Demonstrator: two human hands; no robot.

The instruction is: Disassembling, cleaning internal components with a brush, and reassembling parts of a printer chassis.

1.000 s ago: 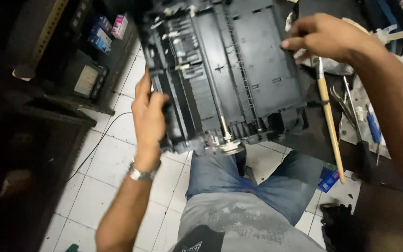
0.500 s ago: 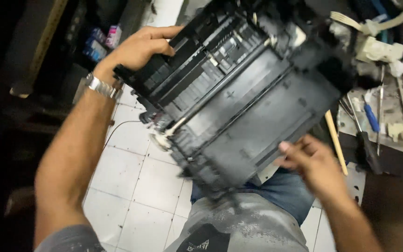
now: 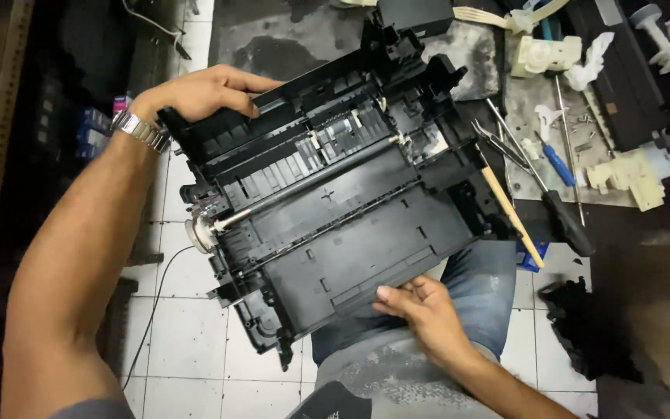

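Note:
A large black plastic printer chassis (image 3: pixel 335 194) lies tilted across my lap, its open inside with ribs, a metal shaft and a white gear at its left end facing up. My left hand (image 3: pixel 199 93), with a metal watch on the wrist, grips the far left top edge of the chassis. At the near bottom edge my right hand (image 3: pixel 420 306) holds the chassis from below, fingers curled on the rim. My knee in blue jeans (image 3: pixel 474 295) shows under it.
On a dirty mat at the right lie a blue-handled screwdriver (image 3: pixel 558 163), a black-handled screwdriver (image 3: pixel 568 221), a wooden-handled brush (image 3: pixel 512 217), pliers and white plastic parts (image 3: pixel 633 174). White floor tiles (image 3: pixel 188 334) and a thin black cable are below left. A dark shelf stands left.
The chassis has been turned and lowered toward my lap. My left hand stays on its far left edge; my right hand has slid left along the near edge.

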